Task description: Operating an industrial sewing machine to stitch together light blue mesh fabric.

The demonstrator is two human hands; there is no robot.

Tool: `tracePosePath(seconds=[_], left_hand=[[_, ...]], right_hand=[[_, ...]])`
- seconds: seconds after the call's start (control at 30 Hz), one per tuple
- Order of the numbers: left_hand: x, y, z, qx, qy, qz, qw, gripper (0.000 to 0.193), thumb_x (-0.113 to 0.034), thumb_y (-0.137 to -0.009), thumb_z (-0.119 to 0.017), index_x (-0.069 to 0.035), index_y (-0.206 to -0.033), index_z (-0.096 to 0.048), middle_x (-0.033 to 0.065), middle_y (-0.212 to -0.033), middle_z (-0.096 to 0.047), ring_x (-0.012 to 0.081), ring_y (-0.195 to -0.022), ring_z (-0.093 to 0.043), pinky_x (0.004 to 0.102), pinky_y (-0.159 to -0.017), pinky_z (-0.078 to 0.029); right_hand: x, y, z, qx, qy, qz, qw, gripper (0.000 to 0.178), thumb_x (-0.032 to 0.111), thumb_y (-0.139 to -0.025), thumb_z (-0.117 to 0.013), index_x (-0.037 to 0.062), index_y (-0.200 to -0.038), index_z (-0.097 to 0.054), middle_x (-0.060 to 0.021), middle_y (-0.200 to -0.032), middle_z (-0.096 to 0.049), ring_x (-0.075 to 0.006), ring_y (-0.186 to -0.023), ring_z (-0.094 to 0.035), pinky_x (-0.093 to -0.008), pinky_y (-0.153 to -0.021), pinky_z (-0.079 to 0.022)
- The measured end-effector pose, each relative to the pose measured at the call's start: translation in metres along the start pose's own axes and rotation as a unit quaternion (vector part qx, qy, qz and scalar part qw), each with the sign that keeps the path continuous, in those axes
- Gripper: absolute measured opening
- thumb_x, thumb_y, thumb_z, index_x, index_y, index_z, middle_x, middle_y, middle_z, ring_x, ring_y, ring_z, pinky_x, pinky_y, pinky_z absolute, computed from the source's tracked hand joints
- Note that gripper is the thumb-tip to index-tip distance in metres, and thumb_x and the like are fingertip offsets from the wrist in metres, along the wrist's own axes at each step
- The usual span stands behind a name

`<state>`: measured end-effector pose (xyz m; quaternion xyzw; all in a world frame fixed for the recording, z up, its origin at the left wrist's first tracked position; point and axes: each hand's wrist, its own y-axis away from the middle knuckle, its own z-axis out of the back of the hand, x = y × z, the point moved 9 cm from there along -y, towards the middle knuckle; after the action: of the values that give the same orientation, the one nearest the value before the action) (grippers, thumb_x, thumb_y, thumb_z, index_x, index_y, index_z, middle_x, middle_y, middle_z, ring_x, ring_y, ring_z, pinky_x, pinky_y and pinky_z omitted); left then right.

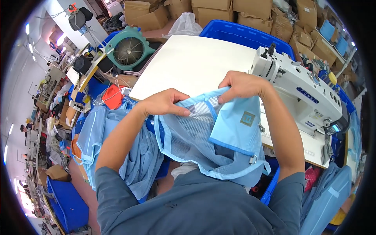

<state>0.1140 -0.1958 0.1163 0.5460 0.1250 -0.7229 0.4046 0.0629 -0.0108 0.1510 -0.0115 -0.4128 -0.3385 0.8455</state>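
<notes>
Between my hands hangs a light blue mesh vest (184, 135) with pale blue edging, draped over the table's near edge toward my lap. My left hand (166, 103) pinches its upper edge, thumb on top and fingers mostly behind the cloth. At the other end of that edge, my right hand (243, 86) grips it beside a solid light blue panel (235, 125) that bears a small dark square patch (247, 118). A small metal clip (253, 159) sits near the lower right border. To the right of my right forearm stands a white sewing machine (301, 90).
The white tabletop (199, 58) spreads out beyond my hands. Blue garments (137, 156) are heaped at the left, more (331, 196) at the lower right. A green fan (129, 49) stands back left. Behind the table are a blue bin (243, 33) and cardboard boxes (213, 11).
</notes>
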Motion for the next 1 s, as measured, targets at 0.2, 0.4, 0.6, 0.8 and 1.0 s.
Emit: tracePosePath(seconds=[0.2, 0.4, 0.6, 0.8, 1.0], left_hand=[[0.029, 0.020, 0.036, -0.011, -0.001, 0.020, 1.000, 0.020, -0.022, -0.095, -0.080, -0.004, -0.102, -0.073, -0.0033, -0.092, -0.067, 0.0071, -0.090, -0.059, 0.0261, -0.084, -0.047], [-0.049, 0.037, 0.085, -0.055, -0.022, -0.055, 0.997, 0.021, -0.023, -0.099, -0.078, -0.003, -0.105, -0.071, -0.0061, -0.093, -0.065, 0.0049, -0.088, -0.055, 0.0247, -0.083, -0.046], [-0.115, 0.027, 0.142, -0.068, -0.214, -0.054, 0.973, 0.024, -0.022, -0.099, -0.076, -0.001, -0.109, -0.072, -0.0016, -0.092, -0.067, 0.0101, -0.088, -0.058, 0.0302, -0.085, -0.048], [-0.241, 0.036, 0.217, -0.423, -0.610, -0.285, 0.606, 0.018, -0.010, -0.094, -0.067, -0.008, -0.111, -0.067, 0.0146, -0.109, -0.070, 0.0378, -0.106, -0.065, 0.0490, -0.090, -0.050], [-0.250, 0.054, 0.181, -0.629, -0.494, -0.446, 0.401, 0.014, 0.000, -0.084, -0.069, -0.010, -0.093, -0.073, 0.0029, -0.106, -0.074, 0.0277, -0.107, -0.065, 0.0401, -0.096, -0.045]], right_hand=[[0.003, 0.004, 0.023, -0.061, -0.013, 0.020, 0.998, 0.019, 0.020, -0.089, -0.082, 0.0026, -0.085, -0.076, 0.0036, -0.072, -0.066, -0.0067, -0.070, -0.056, -0.0286, -0.067, -0.047], [0.020, 0.020, 0.067, -0.138, -0.023, 0.031, 0.990, 0.026, 0.025, -0.091, -0.084, 0.0038, -0.082, -0.072, 0.0054, -0.070, -0.059, -0.0064, -0.070, -0.050, -0.0288, -0.067, -0.044], [0.028, 0.026, 0.106, -0.205, -0.029, 0.043, 0.977, 0.021, 0.023, -0.091, -0.081, 0.0040, -0.086, -0.074, 0.0054, -0.075, -0.062, -0.0067, -0.074, -0.052, -0.0281, -0.069, -0.043], [0.078, 0.045, 0.135, -0.428, 0.022, 0.121, 0.895, 0.018, 0.020, -0.089, -0.078, 0.0071, -0.102, -0.079, -0.0056, -0.072, -0.067, -0.0185, -0.069, -0.064, -0.0356, -0.065, -0.048], [0.151, 0.062, 0.034, -0.627, 0.307, 0.212, 0.684, 0.056, 0.004, -0.085, -0.070, 0.0116, -0.141, -0.071, -0.0042, -0.064, -0.059, -0.0225, -0.052, -0.059, -0.0380, -0.052, -0.047]])
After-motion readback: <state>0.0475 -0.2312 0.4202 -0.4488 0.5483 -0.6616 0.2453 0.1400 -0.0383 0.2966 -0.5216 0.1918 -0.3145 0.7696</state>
